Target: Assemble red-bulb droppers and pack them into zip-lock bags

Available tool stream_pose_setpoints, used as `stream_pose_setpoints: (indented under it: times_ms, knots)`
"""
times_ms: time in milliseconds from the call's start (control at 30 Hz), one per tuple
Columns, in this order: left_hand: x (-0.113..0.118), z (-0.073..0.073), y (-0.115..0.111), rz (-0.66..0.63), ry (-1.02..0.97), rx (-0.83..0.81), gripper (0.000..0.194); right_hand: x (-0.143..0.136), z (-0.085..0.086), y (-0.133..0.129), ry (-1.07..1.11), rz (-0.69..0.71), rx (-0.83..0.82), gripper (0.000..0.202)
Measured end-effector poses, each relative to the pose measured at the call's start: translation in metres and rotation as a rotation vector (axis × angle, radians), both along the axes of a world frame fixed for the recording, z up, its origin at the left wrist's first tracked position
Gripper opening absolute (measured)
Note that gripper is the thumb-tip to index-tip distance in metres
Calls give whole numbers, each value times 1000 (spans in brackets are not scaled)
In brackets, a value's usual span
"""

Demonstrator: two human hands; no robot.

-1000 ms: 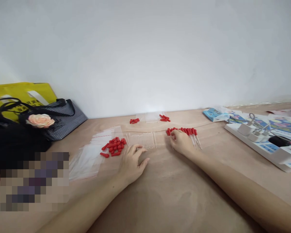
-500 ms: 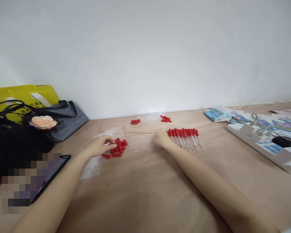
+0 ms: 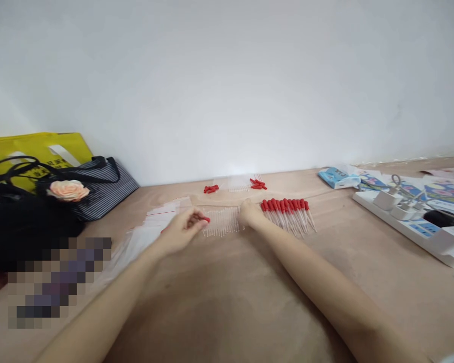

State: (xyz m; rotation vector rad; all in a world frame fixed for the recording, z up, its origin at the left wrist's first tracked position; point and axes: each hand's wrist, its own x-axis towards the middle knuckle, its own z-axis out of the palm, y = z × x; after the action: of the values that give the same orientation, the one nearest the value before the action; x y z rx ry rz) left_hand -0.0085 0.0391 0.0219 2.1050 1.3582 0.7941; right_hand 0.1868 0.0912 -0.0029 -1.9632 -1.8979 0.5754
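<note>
Between the fingertips of my left hand (image 3: 183, 229) is a red rubber bulb (image 3: 206, 220). It is at the left end of a row of clear thin tubes (image 3: 223, 222) lying side by side. My right hand (image 3: 250, 214) is closed at the row's right end; what its fingers hold is hidden. Just right of it lie several tubes with red bulbs on their tops (image 3: 286, 206). The loose red bulb pile is mostly hidden behind my left hand, beside clear plastic bags (image 3: 162, 214).
Two small red bulb groups (image 3: 211, 189) (image 3: 258, 184) flank another clear bag near the wall. Bags and a flower (image 3: 68, 191) stand at left, above a blurred-out phone area. A power strip (image 3: 408, 224) with chargers and a blue packet (image 3: 337, 178) lie at right.
My left hand has moved right from the loose bulb pile to the clear tubes, now with a red bulb in its fingers. My right hand has barely moved.
</note>
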Motion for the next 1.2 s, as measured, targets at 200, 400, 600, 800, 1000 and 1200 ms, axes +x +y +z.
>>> stream_pose_setpoints:
  times_ms: [200,400,600,800,1000,1200]
  knots:
    - [50,-36,-37,-159,32,161,19,34,7,-25,-40,66,109,31]
    - [52,-43,-42,-216,59,157,12,72,-23,-74,-54,405,485,22]
    - [52,-47,-41,-217,186,290,30,78,-45,-90,-12,529,565,16]
    - [55,-56,-34,-153,474,541,32,73,-46,-92,-47,598,617,15]
    - [60,-55,-33,-104,417,508,15,75,-46,-92,-20,591,621,14]
    - [61,-50,-37,-124,317,399,10,75,-49,-91,112,663,665,18]
